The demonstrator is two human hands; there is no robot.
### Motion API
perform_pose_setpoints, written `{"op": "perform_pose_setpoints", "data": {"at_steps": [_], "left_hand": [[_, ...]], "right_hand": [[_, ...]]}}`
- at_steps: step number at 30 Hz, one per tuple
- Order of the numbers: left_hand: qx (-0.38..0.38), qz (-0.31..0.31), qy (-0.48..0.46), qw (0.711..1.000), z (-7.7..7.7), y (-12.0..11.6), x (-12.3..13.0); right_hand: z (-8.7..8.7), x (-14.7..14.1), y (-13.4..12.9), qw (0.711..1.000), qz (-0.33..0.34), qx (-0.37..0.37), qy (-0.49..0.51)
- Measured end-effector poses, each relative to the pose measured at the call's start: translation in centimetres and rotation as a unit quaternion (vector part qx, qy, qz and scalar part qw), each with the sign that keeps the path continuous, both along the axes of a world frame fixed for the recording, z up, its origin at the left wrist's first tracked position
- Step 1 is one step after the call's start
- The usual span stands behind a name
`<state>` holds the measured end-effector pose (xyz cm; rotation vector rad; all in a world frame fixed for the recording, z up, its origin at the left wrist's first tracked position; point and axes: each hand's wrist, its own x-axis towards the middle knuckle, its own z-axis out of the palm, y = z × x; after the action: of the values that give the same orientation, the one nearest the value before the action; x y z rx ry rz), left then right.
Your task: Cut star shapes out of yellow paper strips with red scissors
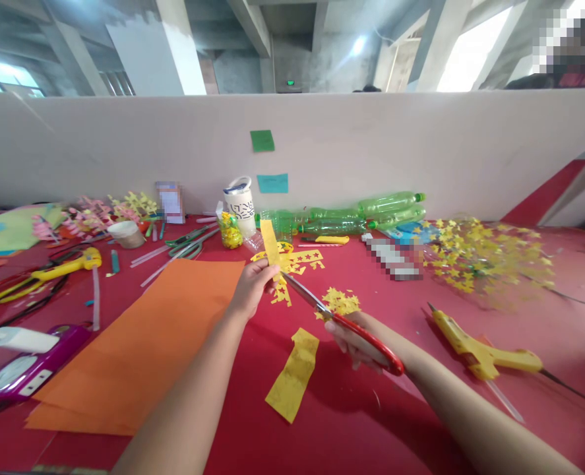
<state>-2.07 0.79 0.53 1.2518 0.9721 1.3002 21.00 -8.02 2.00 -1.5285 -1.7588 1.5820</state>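
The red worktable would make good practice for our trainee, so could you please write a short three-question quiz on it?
1. Which hand holds the red-handled scissors?
2. True or false: the orange paper lies to the left of the pile of yellow stars.
3. Fill in: on the pale partition, the green note is ____ the blue note.

Key: 1. The right hand; 2. True; 3. above.

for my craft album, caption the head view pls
Left hand holds a yellow strip while the right works red-handled scissors beside cut stars
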Motion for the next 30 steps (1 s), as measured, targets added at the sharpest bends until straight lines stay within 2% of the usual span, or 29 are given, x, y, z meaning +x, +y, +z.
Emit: {"op": "perform_pose_setpoints", "data": {"at_steps": [5,12,19,30], "left_hand": [[0.002,0.0,0.003,1.0,0.0,0.07,-0.02],[-0.002,0.002,0.001,1.0,-0.01,0.06,0.02],[0.001,0.007,0.005,1.0,0.22,-0.11,0.15],[0.008,0.009,0.012,1.0,0.41,-0.14,0.13]], "right_hand": [[0.01,-0.05,-0.03,1.0,0.004,-0.005,0.016],[0.61,-0.57,-0.2,0.999,-0.028,-0.009,-0.028],[-0.26,-0.14,-0.3,1.0,-0.003,-0.001,-0.001],[-0.06,-0.09,-0.27,1.0,0.007,0.001,0.007]]}}
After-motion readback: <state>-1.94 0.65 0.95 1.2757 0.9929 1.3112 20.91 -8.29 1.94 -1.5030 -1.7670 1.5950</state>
